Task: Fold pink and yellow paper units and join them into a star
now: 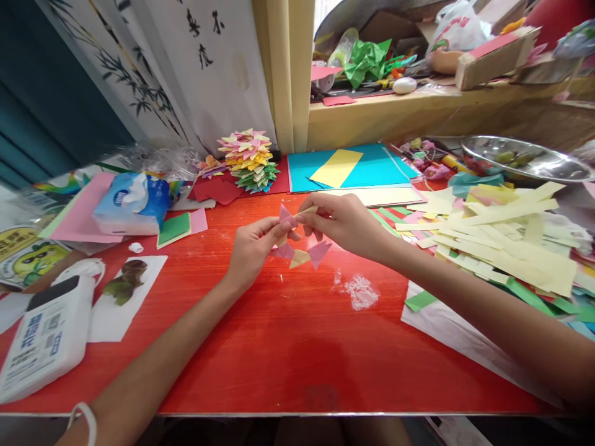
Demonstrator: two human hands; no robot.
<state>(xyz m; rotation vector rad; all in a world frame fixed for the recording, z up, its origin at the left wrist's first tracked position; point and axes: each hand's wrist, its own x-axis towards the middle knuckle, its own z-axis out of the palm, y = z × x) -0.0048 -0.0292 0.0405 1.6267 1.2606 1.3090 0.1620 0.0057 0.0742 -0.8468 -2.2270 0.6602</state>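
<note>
Above the red table, my left hand pinches a chain of folded paper pieces in pink and pale yellow, which curves down below the fingers. A pink folded point sticks up between my two hands. My right hand is closed on a pale yellow folded paper piece, its tip against the pink one. Whether the two pieces are joined cannot be made out behind the fingertips. Behind my hands stands a stacked tower of folded paper in pink, yellow, green and blue.
Paper strips lie heaped at the right, near a metal bowl. Blue sheets with a yellow paper lie at the back. Left are a tissue pack, a white box and wilted leaves on paper.
</note>
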